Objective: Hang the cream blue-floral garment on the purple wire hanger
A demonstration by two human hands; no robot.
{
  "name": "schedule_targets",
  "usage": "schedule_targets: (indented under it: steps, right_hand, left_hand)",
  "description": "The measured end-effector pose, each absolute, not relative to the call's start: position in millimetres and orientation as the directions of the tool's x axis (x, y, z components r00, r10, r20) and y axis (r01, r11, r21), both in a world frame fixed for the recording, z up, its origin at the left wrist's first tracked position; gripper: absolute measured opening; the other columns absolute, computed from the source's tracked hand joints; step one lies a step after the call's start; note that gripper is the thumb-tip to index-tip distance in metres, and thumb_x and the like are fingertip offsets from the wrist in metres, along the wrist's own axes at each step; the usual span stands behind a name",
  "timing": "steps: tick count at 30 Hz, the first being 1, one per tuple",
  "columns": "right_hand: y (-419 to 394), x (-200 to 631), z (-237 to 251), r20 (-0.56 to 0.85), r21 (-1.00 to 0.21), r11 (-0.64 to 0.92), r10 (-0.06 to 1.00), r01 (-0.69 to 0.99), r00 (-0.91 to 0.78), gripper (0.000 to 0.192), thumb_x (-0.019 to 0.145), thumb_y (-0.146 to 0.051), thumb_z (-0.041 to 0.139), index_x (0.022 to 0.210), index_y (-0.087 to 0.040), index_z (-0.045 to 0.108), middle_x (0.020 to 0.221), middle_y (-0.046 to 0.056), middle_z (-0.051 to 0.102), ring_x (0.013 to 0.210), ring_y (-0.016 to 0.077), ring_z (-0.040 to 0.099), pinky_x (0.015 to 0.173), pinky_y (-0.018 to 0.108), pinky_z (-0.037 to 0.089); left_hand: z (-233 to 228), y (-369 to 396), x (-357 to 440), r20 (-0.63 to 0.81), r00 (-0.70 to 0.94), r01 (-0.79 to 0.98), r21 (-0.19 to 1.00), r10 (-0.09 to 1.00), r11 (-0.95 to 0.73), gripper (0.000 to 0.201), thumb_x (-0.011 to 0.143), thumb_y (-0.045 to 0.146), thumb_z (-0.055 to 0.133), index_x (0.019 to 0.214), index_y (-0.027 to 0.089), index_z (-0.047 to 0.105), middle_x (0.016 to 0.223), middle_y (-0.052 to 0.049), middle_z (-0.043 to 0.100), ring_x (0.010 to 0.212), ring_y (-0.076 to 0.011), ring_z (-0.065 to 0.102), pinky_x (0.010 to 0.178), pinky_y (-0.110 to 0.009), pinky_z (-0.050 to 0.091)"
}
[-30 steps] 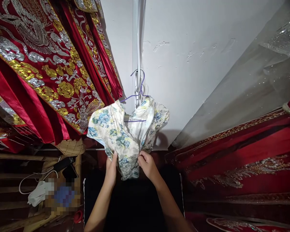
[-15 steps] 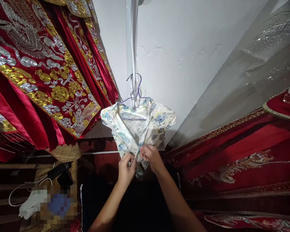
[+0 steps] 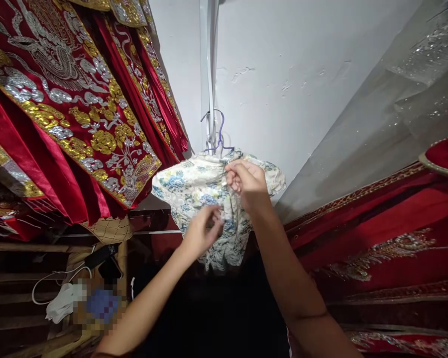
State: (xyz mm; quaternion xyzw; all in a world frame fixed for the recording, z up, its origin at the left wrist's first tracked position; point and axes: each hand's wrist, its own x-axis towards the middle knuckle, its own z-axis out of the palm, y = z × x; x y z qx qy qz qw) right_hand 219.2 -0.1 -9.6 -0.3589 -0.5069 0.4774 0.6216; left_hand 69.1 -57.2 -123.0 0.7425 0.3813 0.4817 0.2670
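A white garment with a blue and green flower print (image 3: 194, 184) hangs on a purple wire hanger (image 3: 219, 132), which hooks onto a white strip on the wall. My right hand (image 3: 246, 181) pinches the cloth at the garment's top, near the neck. My left hand (image 3: 203, 231) is lower, its fingers closed on the front of the cloth around the middle. The garment's lower part hangs loose below both hands.
Red robes with gold and silver embroidery (image 3: 70, 109) hang close at the left. More red embroidered cloth (image 3: 377, 238) lies at the right under a clear sequinned cover (image 3: 406, 99). At the lower left are wooden shelves with a white cable (image 3: 52, 281) and white cloth (image 3: 61, 303).
Both hands were together at the garment's lower hem. My right hand has risen to the neck, my left hand to the middle, and the cloth now hangs closed at the front.
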Motion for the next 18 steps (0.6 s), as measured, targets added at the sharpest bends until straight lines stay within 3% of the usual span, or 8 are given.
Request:
schedule_targets:
  steps: [2,3,6,8,10,12,15,18]
  right_hand:
    - [-11.7,215.1,-13.3,0.324,-0.936,0.323,0.946,-0.138,0.014,0.013,0.083,-0.027,0.057,0.077,-0.017,0.063,0.053,-0.003,0.055,0.043,0.0069,0.04,0.042,0.019,0.028]
    - [-15.5,213.2,-13.0,0.347,-0.934,0.346,0.938,-0.092,0.012,0.013,0.083,-0.027,0.056,0.077,-0.018,0.062,0.053,-0.002,0.054,0.044,0.0074,0.04,0.043,0.019,0.029]
    - [-16.2,208.5,-11.5,0.41,-0.912,0.409,0.911,0.021,0.035,0.013,0.085,-0.029,0.055,0.077,-0.019,0.059,0.055,-0.003,0.052,0.047,0.0086,0.043,0.046,0.021,0.032]
    - [-9.0,206.7,-19.1,0.425,-0.904,0.421,0.903,0.067,0.056,0.016,0.086,-0.033,0.055,0.076,-0.019,0.057,0.055,-0.003,0.05,0.049,0.0092,0.043,0.048,0.022,0.032]
    - [-0.7,206.8,-37.4,0.404,-0.911,0.394,0.913,0.12,0.065,0.02,0.085,-0.035,0.056,0.072,-0.02,0.053,0.055,-0.004,0.046,0.05,0.009,0.039,0.047,0.023,0.029]
    - [3.4,209.1,-61.8,0.367,-0.917,0.349,0.928,0.192,0.069,0.025,0.084,-0.034,0.057,0.066,-0.021,0.047,0.054,-0.004,0.041,0.049,0.0088,0.033,0.047,0.024,0.025]
    - [-3.0,213.1,-93.4,0.325,-0.917,0.304,0.945,0.259,0.044,0.031,0.084,-0.033,0.056,0.059,-0.022,0.043,0.052,-0.004,0.038,0.05,0.0107,0.032,0.049,0.027,0.025]
    - [-18.0,210.5,-109.3,0.246,-0.949,0.239,0.969,0.206,0.008,0.027,0.084,-0.035,0.056,0.061,-0.022,0.05,0.051,-0.003,0.044,0.049,0.0124,0.037,0.049,0.028,0.029]
  left_hand:
    - [-78.1,-38.3,67.0,0.639,0.144,0.26,0.713,0.756,-0.652,0.046,0.096,0.024,0.057,0.141,0.025,0.046,0.1,-0.006,0.066,0.088,-0.0197,0.062,0.082,-0.037,0.051]
    - [-57.3,-29.6,66.8,0.683,0.104,0.279,0.677,0.723,-0.681,0.045,0.098,0.026,0.055,0.142,0.024,0.047,0.102,-0.006,0.066,0.089,-0.0187,0.063,0.083,-0.036,0.051]
    - [-12.1,-12.3,69.5,0.762,0.135,0.389,0.547,0.633,-0.742,0.023,0.099,0.031,0.054,0.114,0.018,0.066,0.097,-0.005,0.068,0.087,-0.0167,0.063,0.081,-0.032,0.05]
    - [0.4,-8.2,70.5,0.789,0.152,0.456,0.478,0.595,-0.751,0.022,0.1,0.031,0.053,0.1,0.015,0.068,0.092,-0.005,0.069,0.084,-0.0153,0.063,0.079,-0.03,0.049]
    - [0.6,-5.1,64.1,0.822,0.087,0.509,0.449,0.563,-0.735,0.022,0.1,0.03,0.052,0.099,0.013,0.067,0.092,-0.005,0.069,0.084,-0.0136,0.062,0.079,-0.029,0.048]
    - [-8.5,2.8,44.8,0.843,-0.084,0.529,0.489,0.531,-0.693,0.022,0.1,0.031,0.053,0.102,0.013,0.065,0.096,-0.005,0.067,0.088,-0.0129,0.061,0.083,-0.028,0.048]
    - [-34.6,25.5,-5.7,0.759,-0.416,0.402,0.647,0.501,-0.647,0.023,0.101,0.036,0.051,0.103,0.014,0.058,0.097,-0.002,0.061,0.09,-0.0108,0.057,0.084,-0.025,0.047]
    - [-70.2,45.0,-49.9,0.689,-0.407,0.292,0.72,0.6,-0.629,0.032,0.107,0.036,0.029,0.086,0.019,0.047,0.073,0.004,0.049,0.065,-0.0066,0.047,0.072,-0.022,0.046]
